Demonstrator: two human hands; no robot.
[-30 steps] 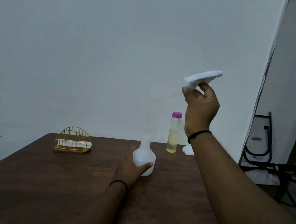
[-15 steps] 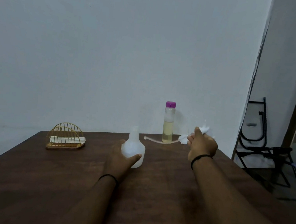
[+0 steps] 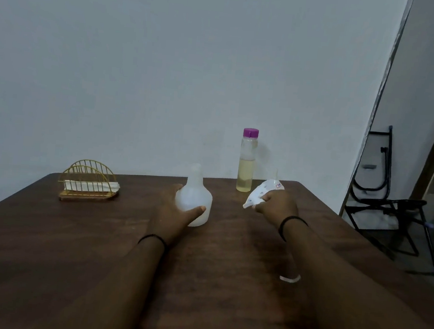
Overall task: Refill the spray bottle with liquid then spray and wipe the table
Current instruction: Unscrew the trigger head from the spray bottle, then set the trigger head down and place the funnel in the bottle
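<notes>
Both hands busy, spray bottle open on the table.

The left hand [image 3: 172, 213] wraps fingers and thumb round the white spray bottle [image 3: 194, 199], which stands upright and headless on the brown table [image 3: 70, 243]. The right hand [image 3: 277, 206] grips the white spray head [image 3: 259, 195] just above the tabletop, its tube end [image 3: 289, 278] peeking out beneath the forearm. Behind them stands the purple-capped refill bottle [image 3: 246, 164], part full of yellowish liquid; far left, the gold napkin holder [image 3: 88, 182].

A dark wooden table [image 3: 68, 269] is carrying a napkin holder [image 3: 88, 181] at its far left, an uncapped white spray bottle [image 3: 193, 202] mid-table, and a purple-capped bottle [image 3: 247, 162] standing near the far edge.
</notes>
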